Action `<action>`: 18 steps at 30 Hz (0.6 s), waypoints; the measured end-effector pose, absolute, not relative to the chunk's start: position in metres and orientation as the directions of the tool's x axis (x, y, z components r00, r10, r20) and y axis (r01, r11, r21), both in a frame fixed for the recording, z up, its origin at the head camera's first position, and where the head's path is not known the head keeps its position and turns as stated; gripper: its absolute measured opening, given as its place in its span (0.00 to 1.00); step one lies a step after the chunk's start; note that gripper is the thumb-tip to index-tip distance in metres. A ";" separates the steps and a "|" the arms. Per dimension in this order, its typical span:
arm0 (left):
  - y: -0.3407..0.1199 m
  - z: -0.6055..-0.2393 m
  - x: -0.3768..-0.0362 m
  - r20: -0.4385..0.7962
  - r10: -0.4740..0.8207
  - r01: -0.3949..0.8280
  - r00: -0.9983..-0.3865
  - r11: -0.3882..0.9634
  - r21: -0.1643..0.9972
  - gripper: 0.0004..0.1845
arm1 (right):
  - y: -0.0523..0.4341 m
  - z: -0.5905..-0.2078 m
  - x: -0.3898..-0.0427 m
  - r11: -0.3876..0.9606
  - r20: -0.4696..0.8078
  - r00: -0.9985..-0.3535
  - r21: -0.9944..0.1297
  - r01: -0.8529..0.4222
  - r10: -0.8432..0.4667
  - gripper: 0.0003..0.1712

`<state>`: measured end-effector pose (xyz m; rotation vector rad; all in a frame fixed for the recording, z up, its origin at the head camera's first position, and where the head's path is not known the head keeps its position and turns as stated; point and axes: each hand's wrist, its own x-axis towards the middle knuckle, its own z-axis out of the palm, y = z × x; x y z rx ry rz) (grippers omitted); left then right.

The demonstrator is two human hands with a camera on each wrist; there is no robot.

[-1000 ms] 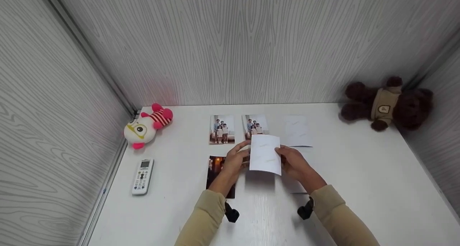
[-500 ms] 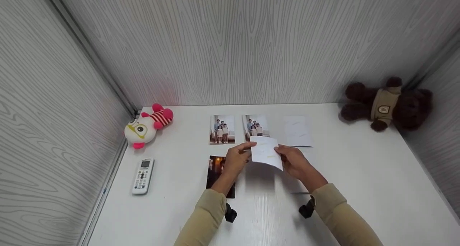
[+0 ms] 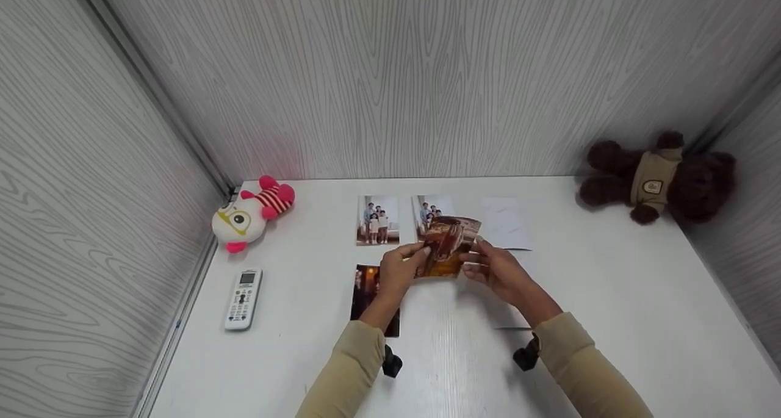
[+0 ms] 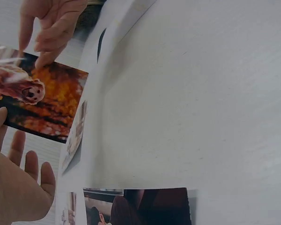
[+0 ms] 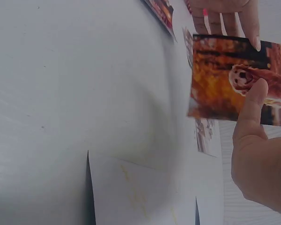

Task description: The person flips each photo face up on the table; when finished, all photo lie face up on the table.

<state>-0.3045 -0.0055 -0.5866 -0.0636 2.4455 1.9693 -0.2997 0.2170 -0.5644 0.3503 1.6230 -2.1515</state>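
Observation:
A photo print [image 3: 450, 247] of a golden-brown dog among orange leaves is up off the table, picture side showing. My left hand [image 3: 399, 270] pinches its left edge, with the thumb on the picture and other fingers behind. At the opposite edge is my right hand [image 3: 503, 274], its fingers loosely extended; in the right wrist view one digit overlaps the dog. Beyond the held print lie two matching family photos [image 3: 377, 221], the right one partly covered by it. A dark photo [image 3: 361, 302] lies partly under my left forearm.
A face-down white print [image 3: 505, 223] lies at the back right, and another's edge [image 3: 512, 328] shows by my right wrist. Left on the table are a white remote control [image 3: 243, 300] and a pink-and-white plush toy [image 3: 250, 215]. A brown teddy bear [image 3: 656, 183] lies at the far right.
The held print has turned over from its white back to the dog picture. My right hand's fingers have loosened from their pinch at its right edge; the left hand still holds it.

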 end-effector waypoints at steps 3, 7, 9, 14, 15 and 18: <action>-0.005 -0.586 -0.304 -0.085 -0.019 -0.087 -0.996 0.135 0.987 0.16 | 0.219 -0.565 -0.299 -0.163 -0.430 -0.885 -0.874 0.458 -0.178 0.34; -0.004 -0.585 -0.303 -0.131 -0.010 -0.131 -0.991 0.084 0.988 0.17 | 0.221 -0.565 -0.300 -0.036 -0.416 -0.898 -0.905 0.425 -0.142 0.32; -0.004 -0.587 -0.304 -0.153 -0.010 -0.154 -0.988 0.066 0.986 0.18 | 0.222 -0.564 -0.301 0.011 -0.416 -0.901 -0.908 0.418 -0.122 0.30; -0.003 -0.591 -0.304 -0.228 -0.006 -0.228 -0.974 -0.009 0.974 0.20 | 0.225 -0.562 -0.305 0.034 -0.414 -0.904 -0.910 0.413 -0.107 0.24; -0.003 -0.592 -0.304 -0.247 -0.002 -0.247 -0.969 -0.032 0.968 0.21 | 0.225 -0.562 -0.306 0.034 -0.413 -0.905 -0.910 0.412 -0.103 0.24; -0.003 -0.592 -0.303 -0.304 0.011 -0.304 -0.953 -0.088 0.949 0.22 | 0.224 -0.561 -0.309 0.042 -0.414 -0.906 -0.910 0.411 -0.093 0.24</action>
